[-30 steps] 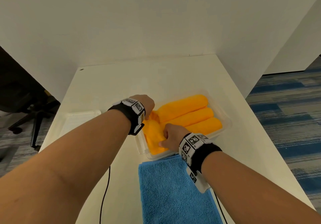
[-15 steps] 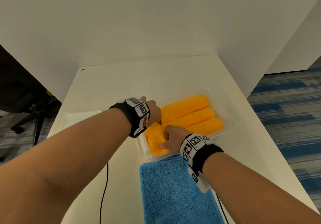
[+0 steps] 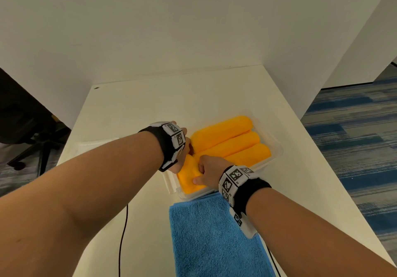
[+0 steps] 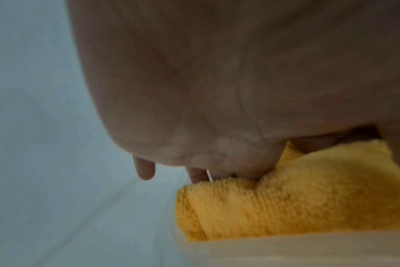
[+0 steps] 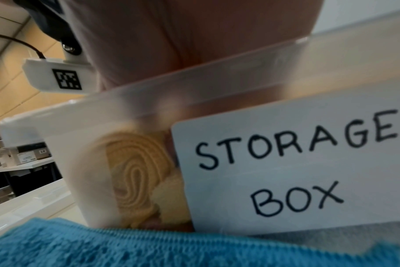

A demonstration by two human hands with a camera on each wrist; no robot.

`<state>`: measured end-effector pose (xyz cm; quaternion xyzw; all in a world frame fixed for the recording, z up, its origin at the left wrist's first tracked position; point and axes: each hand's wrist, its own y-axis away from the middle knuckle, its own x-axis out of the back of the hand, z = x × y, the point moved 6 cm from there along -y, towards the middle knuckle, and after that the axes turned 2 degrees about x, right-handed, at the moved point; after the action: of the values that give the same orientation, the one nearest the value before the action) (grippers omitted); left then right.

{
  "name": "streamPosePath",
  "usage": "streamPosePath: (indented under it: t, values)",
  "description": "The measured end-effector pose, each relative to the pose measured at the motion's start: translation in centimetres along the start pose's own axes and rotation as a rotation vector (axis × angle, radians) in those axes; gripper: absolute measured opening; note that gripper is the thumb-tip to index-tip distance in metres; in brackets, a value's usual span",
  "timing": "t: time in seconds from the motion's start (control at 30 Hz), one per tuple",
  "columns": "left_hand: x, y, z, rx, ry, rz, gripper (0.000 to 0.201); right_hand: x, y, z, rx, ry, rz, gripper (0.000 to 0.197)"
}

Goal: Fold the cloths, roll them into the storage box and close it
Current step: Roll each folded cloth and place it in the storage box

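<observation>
A clear storage box [image 3: 277,147] on the white table holds three rolled orange cloths [image 3: 227,141] side by side. A fourth orange roll [image 3: 189,177] lies across its near left end. My left hand [image 3: 182,149] grips the roll's far part, fingers dug into the cloth [image 4: 286,207]. My right hand [image 3: 206,169] holds the near part with curled fingers, thumb on the side. In the right wrist view the roll's spiral end [image 5: 135,177] shows through the box wall [image 5: 194,84], beside a "STORAGE BOX" label [image 5: 297,162]. A blue towel [image 3: 210,233] lies flat just in front of the box.
A translucent lid [image 3: 94,147] lies on the table left of the box. A black cable [image 3: 123,233] runs down the near table. White walls close the back and right. An office chair [image 3: 28,143] stands off the left edge.
My left hand has moved right and down onto the fourth orange roll, close to my right hand. The roll now sits lower in the box.
</observation>
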<state>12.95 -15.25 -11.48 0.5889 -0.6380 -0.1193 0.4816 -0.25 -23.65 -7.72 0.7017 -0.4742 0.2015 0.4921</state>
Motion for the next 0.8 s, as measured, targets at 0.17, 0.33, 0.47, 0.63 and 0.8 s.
streamPosePath:
  t: [0.17,0.33,0.47,0.63,0.8]
  values:
    - [0.9,2.0,-0.3,0.008,-0.058,-0.036,0.084,-0.1,0.0,0.0,-0.007,-0.001,-0.018,0.032]
    - [2.1,3.4,-0.5,-0.018,0.028,-0.036,0.083,-0.3,-0.1,0.1,-0.020,0.013,-0.026,0.033]
    - [4.7,7.1,-0.2,-0.158,0.181,0.003,0.055,-0.2,-0.1,0.0,-0.021,-0.004,-0.028,0.037]
    - [5.5,7.6,-3.0,-0.089,0.261,0.247,0.046,0.0,0.4,-0.1,-0.028,-0.034,-0.031,0.030]
    - [3.8,6.9,-4.0,0.029,0.406,0.295,0.061,-0.7,0.5,-0.5,-0.087,-0.024,-0.077,0.066]
